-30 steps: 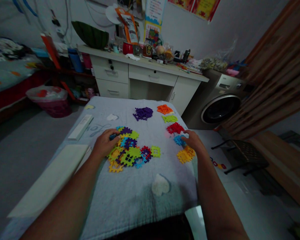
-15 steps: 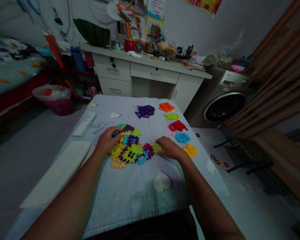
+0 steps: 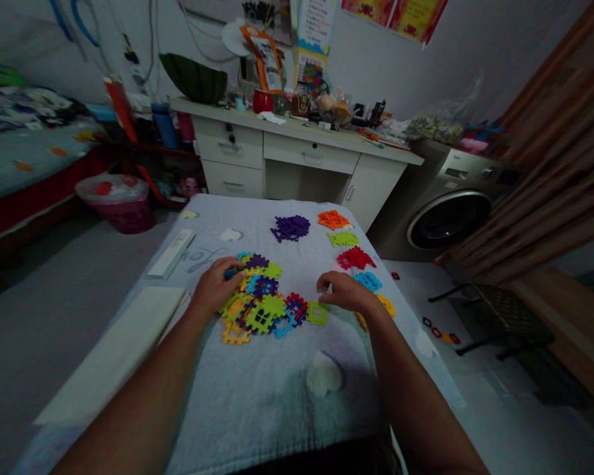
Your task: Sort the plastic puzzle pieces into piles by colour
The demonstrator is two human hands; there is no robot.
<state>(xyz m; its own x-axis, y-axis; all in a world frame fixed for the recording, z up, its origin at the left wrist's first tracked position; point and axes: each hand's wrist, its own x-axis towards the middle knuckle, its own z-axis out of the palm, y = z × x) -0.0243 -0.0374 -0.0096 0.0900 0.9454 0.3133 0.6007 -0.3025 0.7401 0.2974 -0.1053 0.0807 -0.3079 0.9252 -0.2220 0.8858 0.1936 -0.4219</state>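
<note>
With the left hand [image 3: 218, 287] clasping a dark blue plastic tile [image 3: 232, 270], press the heap of mixed-colour plastic tiles [image 3: 263, 305] flat — right hand [image 3: 347, 293] near green square tile [image 3: 317, 313]: grip indeterminate.

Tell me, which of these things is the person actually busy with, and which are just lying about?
In use: left hand on the mixed tile pile; right hand beside it; sorted purple pile, orange pile, green pile, red pile, blue pile.
Lying about: long white box, flat white board, desk, washing machine, pink bin.
</note>
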